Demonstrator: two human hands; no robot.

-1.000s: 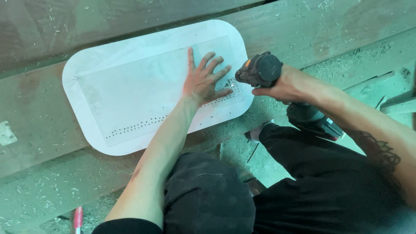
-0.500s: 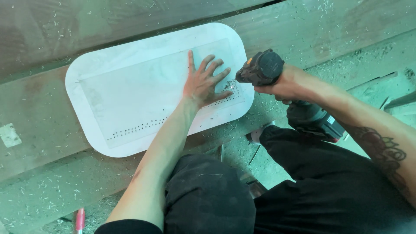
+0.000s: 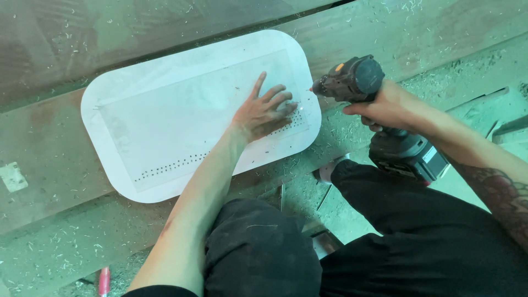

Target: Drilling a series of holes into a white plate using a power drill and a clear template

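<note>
A white plastic tray-like panel [image 3: 165,104] with rounded corners lies on a wooden plank. A row of small drilled holes [image 3: 181,163] runs along its near edge. My left hand [image 3: 264,110] presses flat on the panel's right part, fingers spread. My right hand [image 3: 388,107] grips a black cordless drill [image 3: 357,80], its bit pointing left at the panel's right edge, close to my left fingertips. The drill's battery base [image 3: 410,154] sits below my wrist.
The wooden plank [image 3: 49,159] and floor are strewn with sawdust and shavings. My knees in black trousers [image 3: 258,253] fill the bottom of the view. A red-pink pen [image 3: 103,280] lies at the bottom left. A pale scrap [image 3: 12,176] sits on the plank's left.
The drill has tipped so its bit points sideways at the panel's right edge rather than down. My left hand has stayed flat on the panel.
</note>
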